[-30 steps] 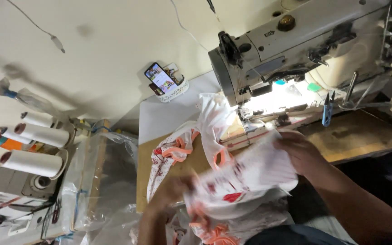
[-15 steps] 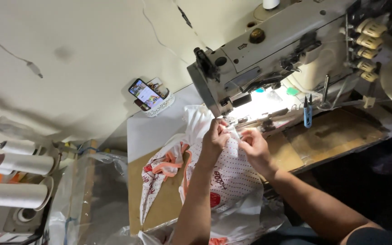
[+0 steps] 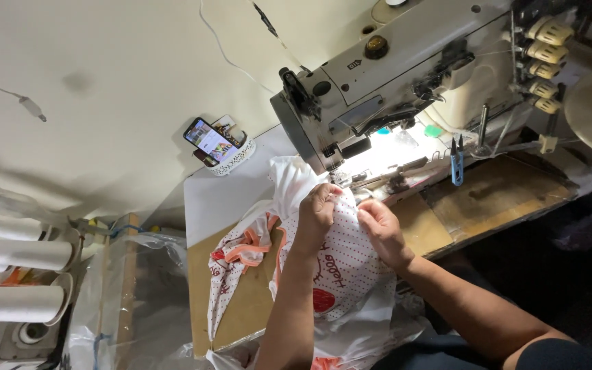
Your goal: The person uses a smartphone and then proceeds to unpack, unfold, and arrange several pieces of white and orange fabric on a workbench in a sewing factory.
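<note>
The left hand [image 3: 318, 209] and the right hand [image 3: 380, 229] both rest on a white dotted garment [image 3: 340, 264] that lies on the desk [image 3: 241, 308], near its back edge and just in front of the grey sewing machine [image 3: 405, 75]. The grip of the left hand is together, pinching the cloth right below the needle area. The fingers of the right hand [image 3: 368, 209] are bent and press on the same cloth just beside the left hand; whether they clamp a fold, I cannot tell. The garment has orange trim [image 3: 251, 250] and a red print, and part of it hangs over the front edge of the desk. A blue thread snipper [image 3: 457, 161] hangs at the machine, toward the right side of the desk. A phone [image 3: 208, 139] stands in a small white holder at the back left corner. Off the left edge of the desk, white thread cones [image 3: 25, 253] lie on their sides.
</note>
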